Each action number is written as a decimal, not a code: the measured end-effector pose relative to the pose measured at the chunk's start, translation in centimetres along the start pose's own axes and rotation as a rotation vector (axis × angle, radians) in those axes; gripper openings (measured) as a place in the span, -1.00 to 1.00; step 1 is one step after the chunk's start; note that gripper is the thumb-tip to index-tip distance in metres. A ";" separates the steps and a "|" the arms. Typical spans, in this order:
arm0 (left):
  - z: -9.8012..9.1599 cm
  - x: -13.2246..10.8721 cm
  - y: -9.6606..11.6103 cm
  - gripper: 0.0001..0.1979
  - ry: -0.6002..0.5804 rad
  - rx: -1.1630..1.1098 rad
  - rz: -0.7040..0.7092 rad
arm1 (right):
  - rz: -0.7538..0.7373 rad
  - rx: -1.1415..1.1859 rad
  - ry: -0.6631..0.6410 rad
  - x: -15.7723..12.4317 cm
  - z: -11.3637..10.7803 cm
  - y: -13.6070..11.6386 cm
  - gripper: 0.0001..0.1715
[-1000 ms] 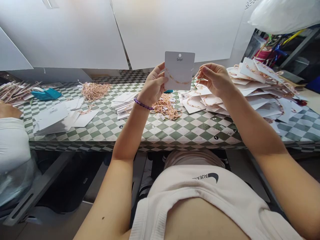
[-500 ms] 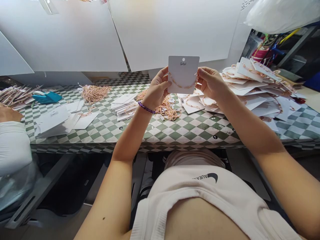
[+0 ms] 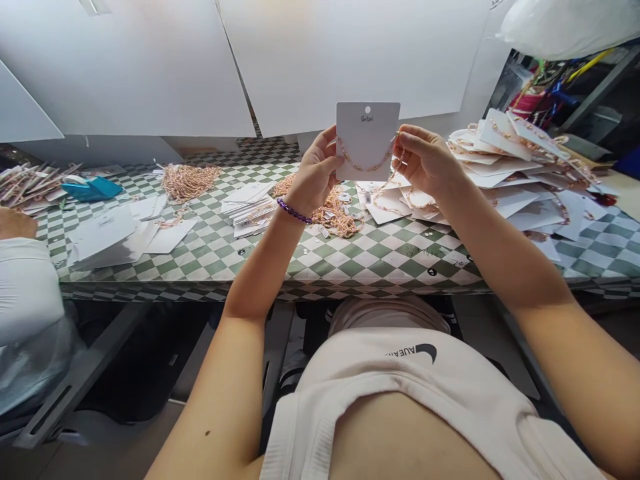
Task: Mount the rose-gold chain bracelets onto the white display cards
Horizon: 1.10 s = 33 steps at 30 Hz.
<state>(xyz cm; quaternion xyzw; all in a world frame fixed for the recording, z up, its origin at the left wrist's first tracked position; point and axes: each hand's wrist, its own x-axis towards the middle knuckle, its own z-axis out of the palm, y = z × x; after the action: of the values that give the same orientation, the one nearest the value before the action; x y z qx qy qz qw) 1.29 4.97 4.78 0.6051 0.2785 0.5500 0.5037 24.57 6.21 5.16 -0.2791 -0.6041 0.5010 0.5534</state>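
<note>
Clock centred on the held card, 12 at top of view.

Worktop [image 3: 320, 270]: green-and-white check cover, spans the scene. At 3 to 4 o'clock, a large pile of carded strands [image 3: 515, 167], cards overlapping at odd angles. Well out at 8 to 9 o'clock, loose white cards [image 3: 107, 233] lie flat, overlapping.

Left hand [image 3: 320, 167], at 8 o'clock: grip narrow, closed on the card's left edge, thumb on its front face. Right hand [image 3: 425, 157], at 4 o'clock: thumb and fingers pinched on the strand at the card's right edge; which part of it they hold is too small to tell.

White card [image 3: 367, 137]: raised above the worktop between the two hands, near upright, printed face toward the wearer, hang hole at 12. At 8 o'clock, a stack of cards [image 3: 247, 203]; near 9, a heap of pink strands [image 3: 187, 182]. Farther out at 9, a teal tape dispenser [image 3: 93, 189].

Beaded strand [image 3: 357, 167]: curves across the card's lower front, its right side reaching the right fingers.
</note>
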 end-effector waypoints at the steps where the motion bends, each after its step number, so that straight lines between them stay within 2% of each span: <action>1: 0.0 0.0 0.0 -0.32 -0.006 -0.004 0.003 | -0.001 0.006 0.016 0.0 0.0 0.1 -0.47; 4: 0.1 0.0 -0.1 -0.28 -0.018 -0.017 0.011 | -0.006 0.003 0.037 0.1 0.0 0.3 -0.50; 9: 0.3 -0.1 -0.4 -0.34 -0.027 -0.029 0.026 | -0.006 -0.036 0.016 0.2 -0.1 0.7 -0.55; 14: 0.3 0.0 -1.0 -0.34 -0.037 -0.048 0.032 | 0.033 -0.024 0.035 0.7 -0.2 1.5 -0.51; 17: 0.5 -0.1 -1.2 -0.32 -0.032 -0.067 0.008 | 0.096 0.089 0.061 0.7 0.0 1.6 -0.56; 22: 1.2 -0.3 -1.0 -0.30 0.020 -0.119 -0.063 | 0.190 0.352 0.116 0.4 0.6 1.7 -0.76; 27: 1.8 -0.6 -0.8 -0.33 0.064 -0.172 -0.093 | 0.155 0.338 0.190 0.4 0.9 2.4 -0.82; 33: 2.2 -0.8 -0.7 -0.40 0.119 -0.161 -0.074 | 0.176 0.361 0.093 0.2 1.2 2.4 -0.75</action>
<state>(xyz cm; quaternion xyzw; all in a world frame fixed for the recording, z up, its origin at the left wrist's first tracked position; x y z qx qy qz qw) 3.36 3.80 4.04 0.5184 0.2851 0.5865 0.5531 22.83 6.86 3.14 -0.2500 -0.4514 0.6342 0.5759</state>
